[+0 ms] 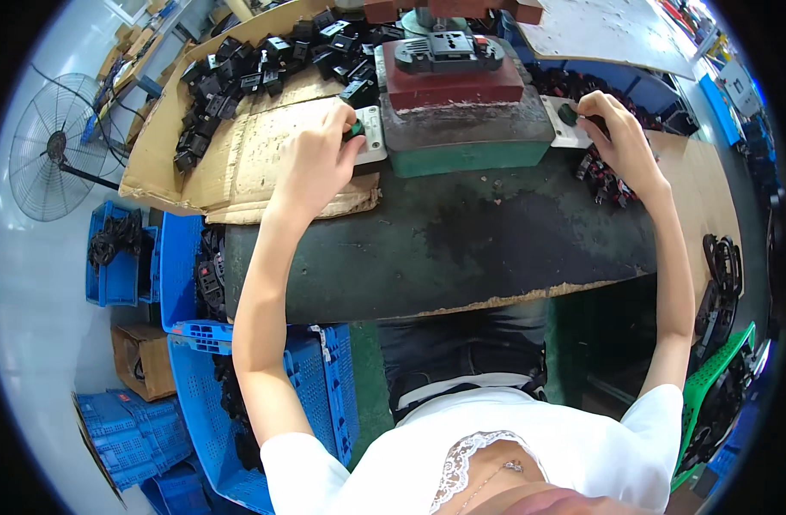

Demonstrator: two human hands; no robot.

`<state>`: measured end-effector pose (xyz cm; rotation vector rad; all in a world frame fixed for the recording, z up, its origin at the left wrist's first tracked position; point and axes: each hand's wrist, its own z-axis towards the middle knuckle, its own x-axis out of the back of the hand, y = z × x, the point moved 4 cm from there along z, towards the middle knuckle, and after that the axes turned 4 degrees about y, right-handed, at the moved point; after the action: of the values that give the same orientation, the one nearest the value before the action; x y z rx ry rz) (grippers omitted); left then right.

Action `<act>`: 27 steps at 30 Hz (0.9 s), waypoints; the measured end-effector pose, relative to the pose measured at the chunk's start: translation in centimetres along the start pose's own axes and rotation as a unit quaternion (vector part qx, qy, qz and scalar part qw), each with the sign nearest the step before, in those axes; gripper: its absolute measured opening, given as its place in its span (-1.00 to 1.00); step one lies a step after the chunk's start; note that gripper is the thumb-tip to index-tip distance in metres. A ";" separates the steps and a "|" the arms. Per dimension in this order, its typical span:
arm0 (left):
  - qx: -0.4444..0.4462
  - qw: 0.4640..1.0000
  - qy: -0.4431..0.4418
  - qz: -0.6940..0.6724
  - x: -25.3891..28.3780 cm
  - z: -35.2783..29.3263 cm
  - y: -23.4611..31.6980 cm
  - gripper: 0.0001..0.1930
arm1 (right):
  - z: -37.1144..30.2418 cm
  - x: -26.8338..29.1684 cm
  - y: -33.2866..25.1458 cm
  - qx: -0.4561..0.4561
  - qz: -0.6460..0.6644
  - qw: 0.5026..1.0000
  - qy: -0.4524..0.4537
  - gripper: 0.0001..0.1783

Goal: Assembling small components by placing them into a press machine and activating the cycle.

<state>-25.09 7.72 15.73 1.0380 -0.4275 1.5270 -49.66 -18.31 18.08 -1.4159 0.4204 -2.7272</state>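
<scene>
My left hand [314, 159] curls its thumb and fingers around a green push button [353, 130] on a pale switch box [372, 142] at the left side of a press. At the press's right side, my right hand [620, 142] has its thumb and fingers around a matching dark green push button [568, 114] on another pale box [560, 136]. Between the two stands the green press base [466, 156], bearing a red block [453, 86]. A black and grey plastic part [449, 53] lies on that block, beneath the raised press head [453, 10].
Black plastic pieces [212, 99] fill a cardboard tray [165, 190] at the left. Dark red and black pieces [606, 178] are piled beyond my right hand. Blue crates [191, 378] stand below the dark worktable [461, 240], with a fan [56, 146] far left and a green basket [695, 403] lower right.
</scene>
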 end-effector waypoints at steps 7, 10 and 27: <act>0.000 1.000 -0.011 -0.014 0.4 0.4 0.0 -0.78 | -0.2 -1.1 -1.0 0.050 -0.066 0.996 0.023 -0.79; -0.016 0.998 -0.005 -0.068 0.6 1.0 -0.4 -0.80 | -0.2 -1.0 -0.4 0.018 -0.048 0.999 0.017 -0.80; -0.009 0.998 -0.020 -0.066 0.9 1.0 0.4 -0.83 | -0.3 -1.1 -0.6 0.046 -0.047 0.998 0.022 -0.80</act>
<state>-25.01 7.37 17.12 1.0640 -0.3926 1.3855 -49.20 -17.50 17.18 -1.3902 0.2329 -2.8150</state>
